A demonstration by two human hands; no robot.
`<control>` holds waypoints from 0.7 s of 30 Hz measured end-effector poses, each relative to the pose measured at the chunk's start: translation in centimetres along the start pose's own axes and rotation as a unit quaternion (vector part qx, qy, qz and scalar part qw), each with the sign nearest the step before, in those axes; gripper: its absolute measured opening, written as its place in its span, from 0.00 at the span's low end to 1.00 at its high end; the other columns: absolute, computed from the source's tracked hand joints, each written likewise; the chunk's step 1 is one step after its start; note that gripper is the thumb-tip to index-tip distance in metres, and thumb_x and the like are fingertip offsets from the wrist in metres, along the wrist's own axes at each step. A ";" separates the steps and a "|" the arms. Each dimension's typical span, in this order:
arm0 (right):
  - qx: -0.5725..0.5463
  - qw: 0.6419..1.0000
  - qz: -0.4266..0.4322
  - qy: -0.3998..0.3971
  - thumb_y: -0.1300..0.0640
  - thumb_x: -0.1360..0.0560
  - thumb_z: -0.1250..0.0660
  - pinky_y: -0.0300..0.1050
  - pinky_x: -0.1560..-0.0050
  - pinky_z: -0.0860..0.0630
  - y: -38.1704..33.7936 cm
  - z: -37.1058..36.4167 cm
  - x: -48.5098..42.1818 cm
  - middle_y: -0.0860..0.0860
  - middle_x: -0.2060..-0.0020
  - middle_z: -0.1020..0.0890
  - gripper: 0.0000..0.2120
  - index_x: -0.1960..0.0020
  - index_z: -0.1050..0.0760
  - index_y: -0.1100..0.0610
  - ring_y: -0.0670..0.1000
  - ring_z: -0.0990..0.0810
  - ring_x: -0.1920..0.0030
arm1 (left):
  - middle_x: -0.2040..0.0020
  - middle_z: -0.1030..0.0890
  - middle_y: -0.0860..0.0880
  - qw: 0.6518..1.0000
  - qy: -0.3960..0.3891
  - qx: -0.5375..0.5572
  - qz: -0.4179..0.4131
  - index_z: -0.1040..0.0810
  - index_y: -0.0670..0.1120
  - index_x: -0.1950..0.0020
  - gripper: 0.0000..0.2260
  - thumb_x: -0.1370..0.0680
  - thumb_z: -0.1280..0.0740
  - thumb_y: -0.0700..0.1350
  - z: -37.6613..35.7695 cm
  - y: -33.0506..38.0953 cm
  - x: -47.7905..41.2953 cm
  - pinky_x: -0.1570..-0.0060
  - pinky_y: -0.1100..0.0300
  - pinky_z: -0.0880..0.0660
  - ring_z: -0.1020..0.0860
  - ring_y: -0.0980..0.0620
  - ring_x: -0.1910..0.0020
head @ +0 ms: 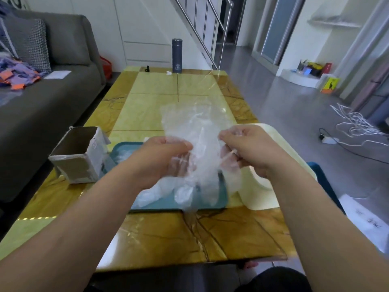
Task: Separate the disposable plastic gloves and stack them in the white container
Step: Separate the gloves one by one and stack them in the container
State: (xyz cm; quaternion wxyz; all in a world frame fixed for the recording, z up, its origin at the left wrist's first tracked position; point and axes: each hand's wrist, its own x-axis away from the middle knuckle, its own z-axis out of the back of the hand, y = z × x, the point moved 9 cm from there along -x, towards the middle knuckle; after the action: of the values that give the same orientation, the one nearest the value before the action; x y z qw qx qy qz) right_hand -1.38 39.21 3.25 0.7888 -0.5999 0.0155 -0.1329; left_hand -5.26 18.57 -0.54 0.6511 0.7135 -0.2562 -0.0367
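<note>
I hold a bunch of thin clear plastic gloves in the air above the table. My left hand grips the left side of the bunch and my right hand pinches the right side; the film stretches between them and hangs down. Below lies a teal tray with more crumpled clear gloves in it. The white container stands just right of the tray, partly hidden by my right wrist.
An open cardboard box stands left of the tray. A dark flask stands at the far end of the yellow marble table. A grey sofa runs along the left. White cables lie on the floor at right.
</note>
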 end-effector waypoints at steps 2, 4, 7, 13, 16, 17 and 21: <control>0.030 0.999 -0.006 0.036 0.57 0.19 0.32 0.42 0.75 0.24 -0.1 3.2 -0.8 0.55 0.70 0.17 0.08 0.50 0.22 0.62 0.55 0.18 0.75 | 0.58 0.16 0.37 1.000 0.005 -0.009 -0.005 0.19 0.38 0.47 0.04 0.20 0.27 0.38 -3.1 1.0 -1.6 0.66 0.56 0.20 0.16 0.42 0.60; 0.091 0.994 -0.012 0.063 0.62 0.20 0.34 0.41 0.78 0.26 0.0 6.0 -1.6 0.59 0.72 0.21 0.05 0.54 0.24 0.63 0.54 0.21 0.79 | 0.60 0.18 0.38 1.000 -0.001 -0.006 -0.001 0.20 0.39 0.47 0.03 0.20 0.28 0.37 -6.7 1.4 -3.1 0.69 0.58 0.23 0.19 0.43 0.62; 0.204 0.972 -0.024 0.111 0.64 0.22 0.36 0.41 0.80 0.27 0.7 10.3 -2.6 0.63 0.73 0.23 0.08 0.60 0.27 0.65 0.54 0.23 0.81 | 0.61 0.17 0.38 0.999 -0.028 0.003 0.035 0.22 0.38 0.49 0.05 0.19 0.30 0.39 -11.3 0.6 -4.5 0.66 0.55 0.19 0.18 0.44 0.66; 0.338 0.927 -0.050 0.157 0.61 0.22 0.39 0.53 0.68 0.17 2.6 15.0 -3.3 0.62 0.68 0.16 0.11 0.63 0.28 0.61 0.63 0.16 0.71 | 0.59 0.14 0.35 0.985 -0.012 -0.172 0.006 0.22 0.34 0.42 0.15 0.19 0.29 0.45 -12.6 0.6 -4.9 0.60 0.47 0.15 0.14 0.42 0.64; 0.368 0.912 -0.062 0.172 0.57 0.23 0.37 0.56 0.65 0.16 3.3 15.0 -3.9 0.61 0.69 0.16 0.10 0.62 0.30 0.59 0.61 0.17 0.72 | 0.64 0.16 0.39 0.986 -0.026 -0.164 0.003 0.23 0.36 0.43 0.11 0.18 0.30 0.43 -12.9 0.3 -4.3 0.63 0.52 0.15 0.15 0.44 0.68; 0.390 0.902 -0.063 0.172 0.55 0.23 0.36 0.53 0.65 0.17 3.2 15.0 -3.9 0.58 0.69 0.16 0.10 0.61 0.29 0.59 0.59 0.17 0.71 | 0.63 0.16 0.39 0.985 -0.036 -0.168 0.000 0.23 0.37 0.44 0.09 0.18 0.31 0.42 -13.3 0.4 -4.2 0.65 0.54 0.17 0.16 0.45 0.69; 0.482 0.850 0.000 0.214 0.44 0.21 0.34 0.51 0.51 0.24 0.1 14.3 -2.4 0.53 0.43 0.19 0.18 0.37 0.23 0.53 0.59 0.20 0.43 | 0.66 0.17 0.42 0.971 -0.032 -0.236 -0.022 0.25 0.45 0.42 0.06 0.18 0.31 0.44 -14.1 0.2 -4.3 0.72 0.59 0.24 0.23 0.50 0.76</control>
State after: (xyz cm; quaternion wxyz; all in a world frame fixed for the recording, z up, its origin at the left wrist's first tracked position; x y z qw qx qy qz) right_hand -0.99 53.29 6.84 0.9562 -0.1011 0.1178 -0.2481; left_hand -3.65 33.17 0.53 0.7913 0.5438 -0.2453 -0.1338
